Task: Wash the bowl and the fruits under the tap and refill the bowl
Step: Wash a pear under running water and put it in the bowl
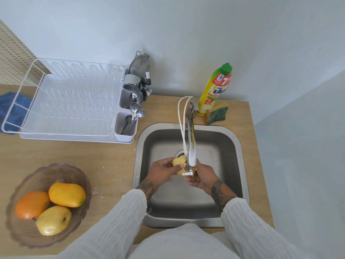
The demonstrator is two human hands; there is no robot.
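A home kitchen: steel sink (141, 165), dish rack (71, 101), cutlery holder (124, 128), detergent bottle (214, 90), wooden counter (104, 161).

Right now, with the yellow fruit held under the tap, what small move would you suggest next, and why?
Probably carry the yellow fruit left to the bowl: both hands hold it over the sink, and three fruits already lie there.

Left hand (162, 170) and right hand (200, 177) over sink (235, 146), fruit (178, 163) between them, below tap spout (192, 154). Bowl (24, 234) with three fruits well left of hands, on counter (112, 165). Dish rack (71, 101) behind-left; cutlery holder (127, 126) at its near-hand side. Detergent bottle (214, 92), sponge (217, 113) behind hands, beside tap base.
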